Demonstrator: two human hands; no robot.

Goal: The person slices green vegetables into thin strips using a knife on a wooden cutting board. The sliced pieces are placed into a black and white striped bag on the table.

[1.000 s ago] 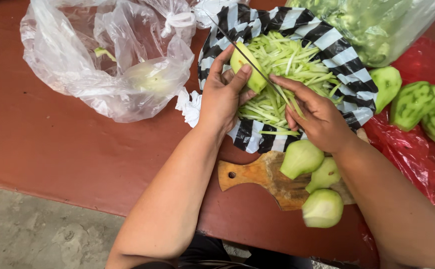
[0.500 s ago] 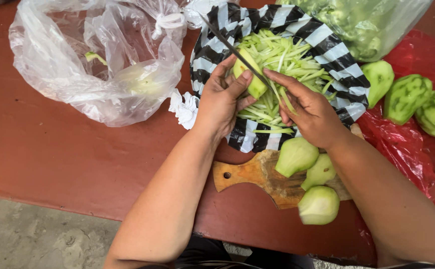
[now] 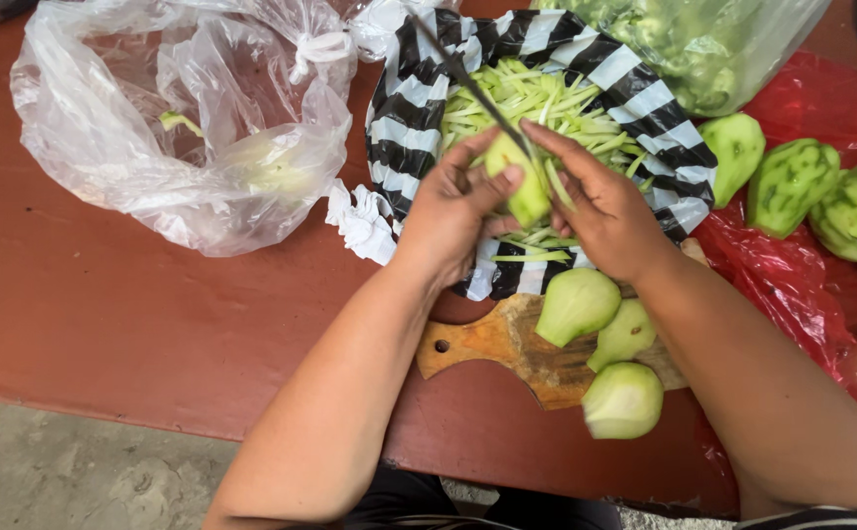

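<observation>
While the left hand [image 3: 453, 211] grips a green fruit piece [image 3: 525, 186], the right hand [image 3: 600, 211] holds a knife [image 3: 468, 80] against it.

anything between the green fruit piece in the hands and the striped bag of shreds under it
Nothing visible. The left hand holds the green fruit piece directly over the black-and-white striped bag, with the right hand working a thin blade on it. Only open air and the shreds lie below.
</observation>
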